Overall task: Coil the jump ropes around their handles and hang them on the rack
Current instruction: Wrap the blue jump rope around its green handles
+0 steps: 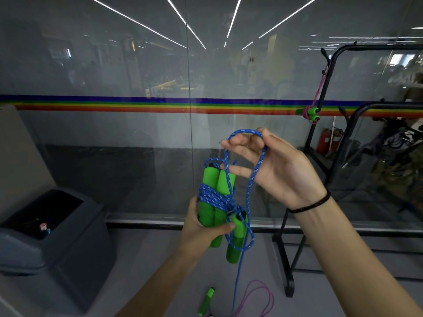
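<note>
Left: a grey bin (52,227), well apart from the hands. Centre: my left hand (201,227) grips the green handles (215,179), their long axis near upright, with the blue rope (215,199) coiled round their middle. A free loop runs up and right to my right hand (281,170), where it is hooked over the fingers and pinched by the thumb. The tail drops towards a loose pink rope (258,298) on the floor. With this hand above and right of the handles, I judge the next wrap travels down-left. Far right: the rack (329,72) carries one hung pink rope (310,113), with open room before it.
</note>
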Demonstrator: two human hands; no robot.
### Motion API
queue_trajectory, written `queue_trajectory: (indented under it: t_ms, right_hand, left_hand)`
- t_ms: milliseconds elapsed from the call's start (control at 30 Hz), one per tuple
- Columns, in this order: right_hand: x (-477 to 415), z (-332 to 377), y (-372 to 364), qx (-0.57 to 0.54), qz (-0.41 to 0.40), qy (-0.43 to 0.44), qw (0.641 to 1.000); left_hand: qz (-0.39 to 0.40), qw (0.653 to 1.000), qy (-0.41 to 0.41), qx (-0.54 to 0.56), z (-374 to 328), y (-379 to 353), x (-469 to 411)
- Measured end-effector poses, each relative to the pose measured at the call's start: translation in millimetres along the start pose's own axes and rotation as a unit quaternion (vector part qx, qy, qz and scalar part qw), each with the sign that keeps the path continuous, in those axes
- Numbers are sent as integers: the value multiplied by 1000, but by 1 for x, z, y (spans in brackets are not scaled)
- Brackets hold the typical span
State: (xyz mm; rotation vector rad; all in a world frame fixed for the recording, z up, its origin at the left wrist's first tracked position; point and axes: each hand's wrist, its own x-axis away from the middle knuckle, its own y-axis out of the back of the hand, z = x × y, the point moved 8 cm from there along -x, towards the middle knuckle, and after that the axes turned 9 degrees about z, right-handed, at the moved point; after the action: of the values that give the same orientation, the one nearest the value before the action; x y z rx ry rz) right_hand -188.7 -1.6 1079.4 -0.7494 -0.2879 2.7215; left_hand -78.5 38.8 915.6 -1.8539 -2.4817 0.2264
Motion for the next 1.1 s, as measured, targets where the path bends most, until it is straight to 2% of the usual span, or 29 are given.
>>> queue_trajectory:
  t_ms: [300, 467, 633, 833, 1033, 1100]
  right_hand:
    - [-5, -11, -13, 16, 20, -46, 999]
    - [-3, -37, -13, 16, 42, -98, 994]
    - [-2, -32, -6, 15, 13, -76, 997]
    - [1, 12, -5, 53, -27, 10, 998]
    - [9, 45, 16, 81, -86, 84, 989]
    - [14, 49, 30, 102, -114, 84, 985]
  left_hand:
    - [-8, 998, 13, 54, 11, -5, -6]
    - [34, 995, 18, 97, 5, -15, -12]
    - [63, 998, 12, 10, -2, -19, -15]
    - [100, 984, 47, -141, 12, -6, -19]
    - [139, 965, 75, -207, 40, 6, -12]
    - [113, 969, 88, -203, 45, 14, -9]
